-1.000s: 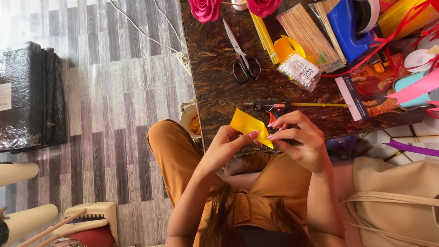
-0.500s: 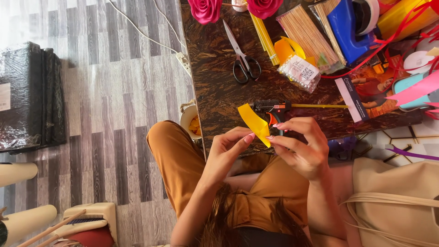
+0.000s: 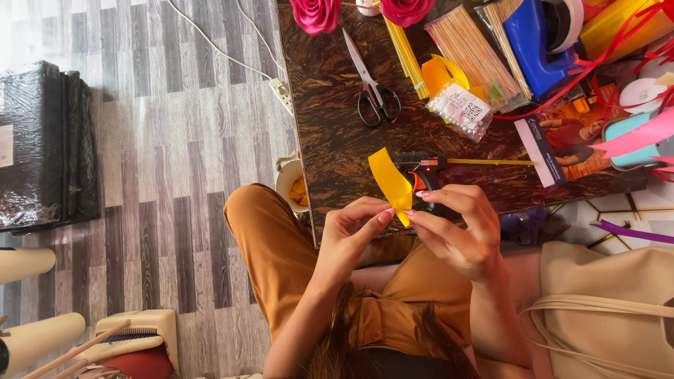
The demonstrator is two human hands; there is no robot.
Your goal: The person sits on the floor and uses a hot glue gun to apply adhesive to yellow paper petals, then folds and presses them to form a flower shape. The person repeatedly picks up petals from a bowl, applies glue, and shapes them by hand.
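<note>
Left hand: the left hand [image 3: 351, 228] has its fingers curled in, thumb and forefinger pinched on the lower end of the yellow ribbon [image 3: 390, 182].
Right hand: the right hand [image 3: 456, 228] is likewise nearly closed, fingertips nipping the same fold from the 3 o'clock side.
Ribbon place: held just above the near edge of the worktop [image 3: 330, 133], its free end standing up toward 11 o'clock.
Ribbon make: smooth satin-like strip, glossy, folded into a soft loop; it looks slippery.
Risk, slip: the fold may spring open, since only fingertips hold a slick strip.
Risk, heat: the black glue gun [image 3: 421, 168] lies touching or just behind the ribbon at 12 o'clock with a small red light showing; a knuckle or the ribbon could brush its nozzle, I judge.
Risk, cut: black-handled scissors [image 3: 372, 84] lie at 12 o'clock, blades shut, well apart from the hands.
Worktop surface: dark, marbled brown, polished.
Other textures: a bundle of thin wooden sticks [image 3: 467, 49] at 1 o'clock; a clear bag of white beads [image 3: 460, 109] beside it; two crimson fabric roses [image 3: 316, 12] at the far edge.
</note>
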